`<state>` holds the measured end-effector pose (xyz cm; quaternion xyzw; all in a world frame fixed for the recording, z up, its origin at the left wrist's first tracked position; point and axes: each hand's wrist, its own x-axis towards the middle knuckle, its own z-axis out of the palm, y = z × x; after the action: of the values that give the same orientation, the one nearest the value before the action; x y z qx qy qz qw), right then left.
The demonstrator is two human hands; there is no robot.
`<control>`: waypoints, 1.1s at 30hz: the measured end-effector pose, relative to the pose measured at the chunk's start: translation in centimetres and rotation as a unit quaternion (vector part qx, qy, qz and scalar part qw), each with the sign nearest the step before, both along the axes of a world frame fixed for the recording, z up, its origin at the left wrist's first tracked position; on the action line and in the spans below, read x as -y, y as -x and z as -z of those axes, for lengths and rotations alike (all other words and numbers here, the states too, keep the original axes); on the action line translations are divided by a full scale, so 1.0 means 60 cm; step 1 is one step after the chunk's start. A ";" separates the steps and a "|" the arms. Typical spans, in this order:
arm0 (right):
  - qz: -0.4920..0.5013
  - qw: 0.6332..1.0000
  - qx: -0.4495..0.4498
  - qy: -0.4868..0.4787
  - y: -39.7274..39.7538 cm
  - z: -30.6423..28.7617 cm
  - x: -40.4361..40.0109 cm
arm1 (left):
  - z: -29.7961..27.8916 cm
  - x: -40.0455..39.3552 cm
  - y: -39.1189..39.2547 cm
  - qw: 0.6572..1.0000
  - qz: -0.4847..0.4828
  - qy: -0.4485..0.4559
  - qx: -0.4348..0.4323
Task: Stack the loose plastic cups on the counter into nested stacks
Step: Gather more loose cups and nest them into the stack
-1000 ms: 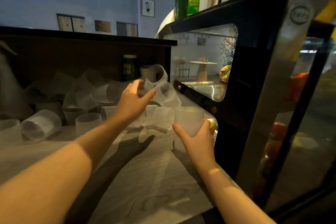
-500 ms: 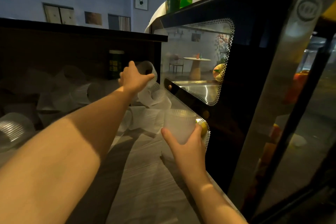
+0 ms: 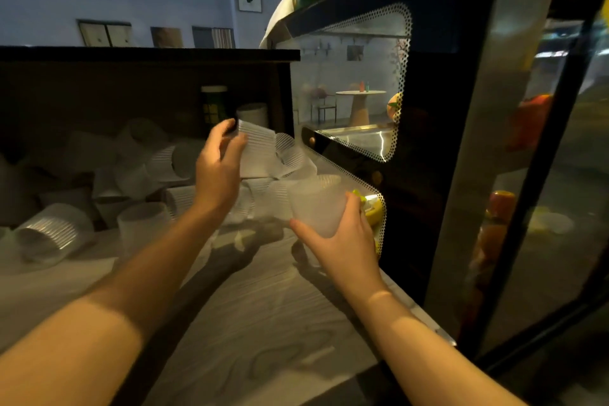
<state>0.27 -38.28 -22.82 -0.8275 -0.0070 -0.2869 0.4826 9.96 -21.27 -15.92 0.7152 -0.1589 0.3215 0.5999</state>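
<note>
My left hand [image 3: 217,165] grips a ribbed translucent plastic cup [image 3: 258,153], lifted above the pile and tilted on its side. My right hand [image 3: 342,241] holds an upright frosted cup [image 3: 316,204] just above the counter, close to the display case. Several loose ribbed cups [image 3: 145,171] lie heaped across the back of the wood-grain counter [image 3: 250,323], some upright, some on their sides. One cup [image 3: 49,234] lies on its side at the far left.
A black glass display case [image 3: 428,142] stands immediately right of my right hand, with fruit behind its glass. A dark shelf wall [image 3: 131,92] backs the counter, holding a dark jar [image 3: 214,105] and a white cup [image 3: 253,114]. Bottles stand on top of the case.
My left hand reached into the back of the pile, took hold of a ribbed cup and lifted it toward me. My right hand kept the frosted cup in about the same place.
</note>
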 end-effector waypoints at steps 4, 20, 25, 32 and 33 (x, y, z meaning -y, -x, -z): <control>0.008 0.992 0.045 0.121 0.007 0.001 -0.008 | 0.039 -0.006 0.057 0.997 0.074 -0.024 0.000; 0.038 0.954 0.104 0.280 0.018 0.005 -0.021 | 0.044 -0.036 0.110 0.983 0.047 -0.163 0.076; 0.007 0.956 0.115 0.272 0.017 0.007 -0.022 | 0.061 -0.024 0.108 0.949 0.041 -0.288 0.119; 0.029 0.980 0.087 0.177 0.015 0.007 -0.015 | 0.076 0.021 0.100 0.966 0.139 -0.216 -0.020; 0.032 0.987 0.074 0.142 0.016 0.006 -0.012 | 0.070 0.023 0.100 0.975 0.138 -0.171 -0.026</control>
<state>-0.66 -37.55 -23.15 -0.8638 -0.0569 -0.3590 0.3488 3.97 -22.63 -20.10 0.7864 -0.2936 0.1847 0.5111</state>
